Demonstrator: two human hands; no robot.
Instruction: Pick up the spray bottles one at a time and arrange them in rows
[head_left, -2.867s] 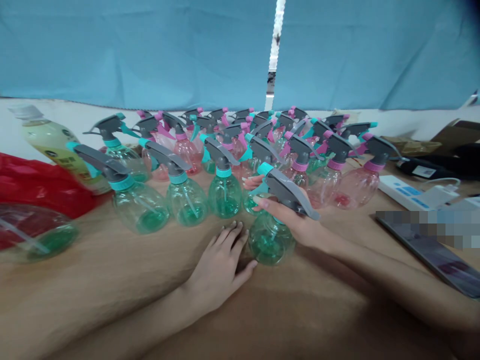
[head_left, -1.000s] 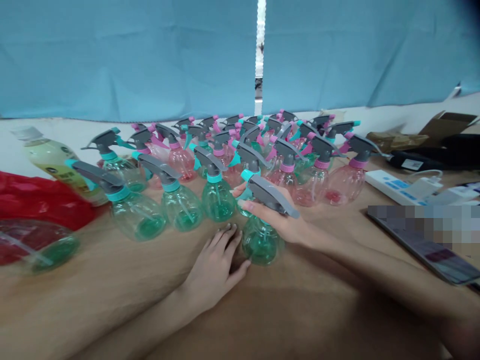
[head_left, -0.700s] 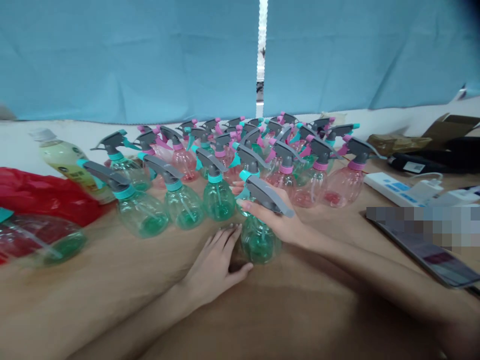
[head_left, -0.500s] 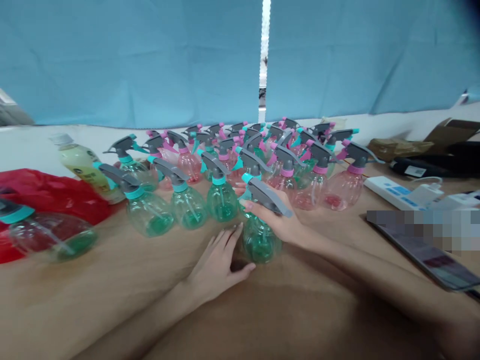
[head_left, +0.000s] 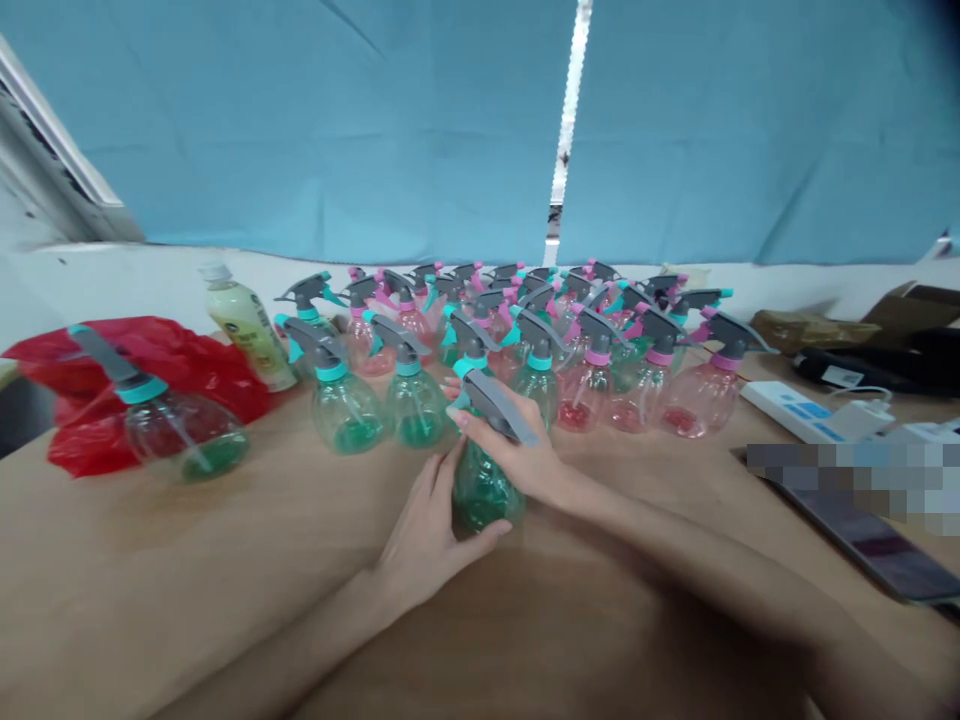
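Note:
A clear green spray bottle (head_left: 487, 490) with a turquoise collar and grey trigger head stands in front of me, tilted slightly. My right hand (head_left: 517, 450) is closed round its neck, just under the trigger. Cupped against the lower left side of the same bottle is my left hand (head_left: 431, 535), thumb across the front near the base and fingers along the side. Just behind are more green spray bottles (head_left: 420, 410) with turquoise collars. Pink spray bottles (head_left: 585, 395) stand to the right of these.
Several rows of spray bottles fill the table's back. At left, one green spray bottle (head_left: 184, 435) stands by a red plastic bag (head_left: 225, 385) and a drink bottle (head_left: 247, 325). On the right lie a power strip (head_left: 787, 405), a phone (head_left: 855, 530) and a cardboard box (head_left: 919, 310).
The held spray bottle has come left and slightly nearer, into my left hand, which was beside it before. My right hand has kept its grip. The view has turned slightly left.

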